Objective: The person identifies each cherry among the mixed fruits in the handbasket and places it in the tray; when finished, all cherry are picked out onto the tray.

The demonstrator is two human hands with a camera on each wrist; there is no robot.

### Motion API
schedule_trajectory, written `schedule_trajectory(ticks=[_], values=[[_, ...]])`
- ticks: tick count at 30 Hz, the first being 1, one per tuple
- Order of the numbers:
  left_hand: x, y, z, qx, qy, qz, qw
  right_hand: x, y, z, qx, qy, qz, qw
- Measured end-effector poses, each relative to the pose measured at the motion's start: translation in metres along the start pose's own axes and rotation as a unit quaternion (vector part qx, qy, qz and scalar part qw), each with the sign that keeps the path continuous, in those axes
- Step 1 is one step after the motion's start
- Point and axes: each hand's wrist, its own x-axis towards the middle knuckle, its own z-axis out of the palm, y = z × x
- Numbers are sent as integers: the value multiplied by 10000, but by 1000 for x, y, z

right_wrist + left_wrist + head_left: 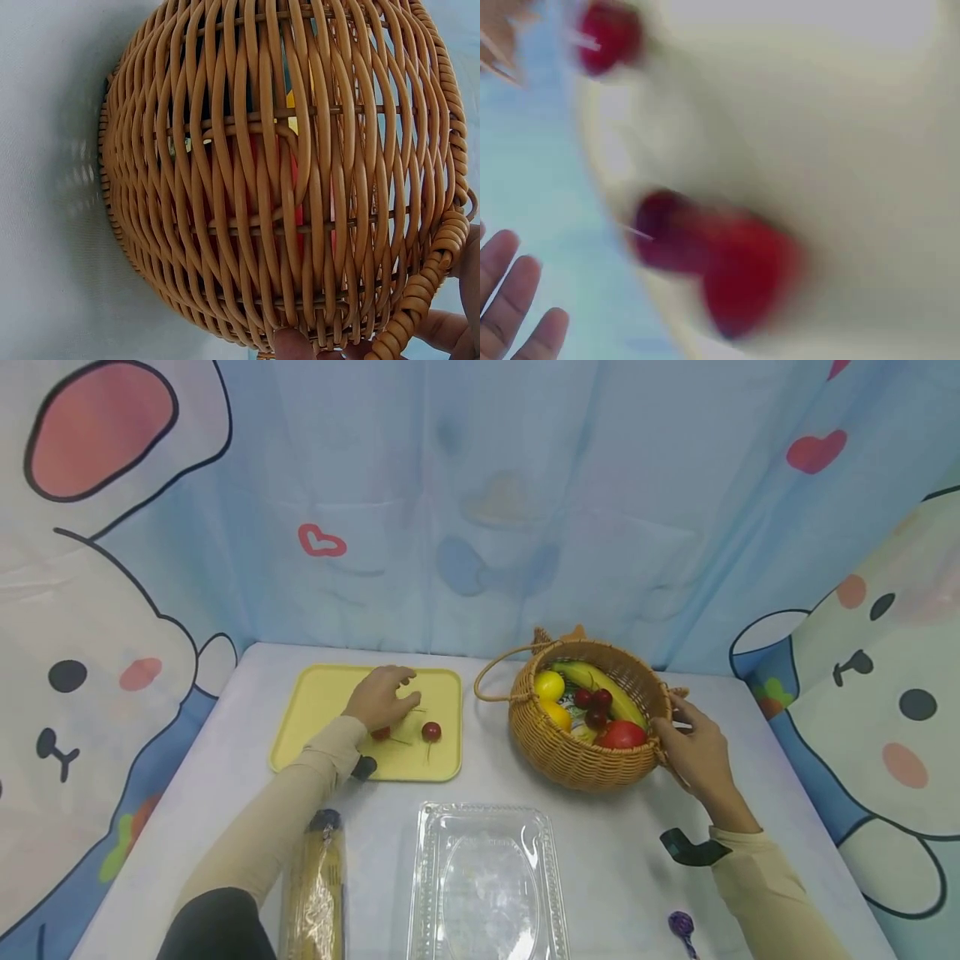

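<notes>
Over the yellow tray (315, 693) my left hand (381, 697) hovers with loosely bent fingers and nothing between them. Beside and below it on the tray lie stemmed cherries (431, 732); the left wrist view shows red cherries (754, 277) up close, blurred. My right hand (693, 756) grips the right side of a round wicker basket (555, 760) at its rim and handle. In the right wrist view, fingertips (294, 346) press against the weave. Inside the basket are a banana (618, 697), several dark cherries (596, 718), yellow fruits (550, 686) and a red fruit (622, 735).
A transparent plastic container (487, 885) stands at the front middle of the white table (600, 877). Left of it lies a long clear-wrapped package (315, 893). A purple-wrapped lollipop (681, 925) is near the right forearm. Behind hangs a blue printed curtain (510, 460).
</notes>
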Motion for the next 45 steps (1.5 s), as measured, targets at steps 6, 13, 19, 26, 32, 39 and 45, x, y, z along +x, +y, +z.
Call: schedule_trajectory(ticks=[6, 13, 19, 26, 32, 39, 45], values=[[37, 76, -4, -471, 362, 1083, 9923, 0, -2, -3, -17, 47, 3, 10000], [79, 154, 18, -70, -438, 1888, 9810, -1, -4, -2, 22, -30, 64, 10000], [96, 204, 48, 947, -1617, 2389, 9528, -3, -4, -3, -94, 28, 1, 10000], [106, 235, 73, 1137, -3230, 2475, 9064, -4, -2, -4, 70, 83, -68, 9999], [103, 243, 88, 1760, -3782, 2234, 8809, -3, 1, -2, 73, 105, -60, 9999], [103, 235, 99, 1742, -3678, 2322, 8834, -3, 1, -2, 55, 166, -52, 9998], [104, 232, 100, 1551, -3512, 2413, 8913, -4, 0, -1, 56, 182, -51, 9998]])
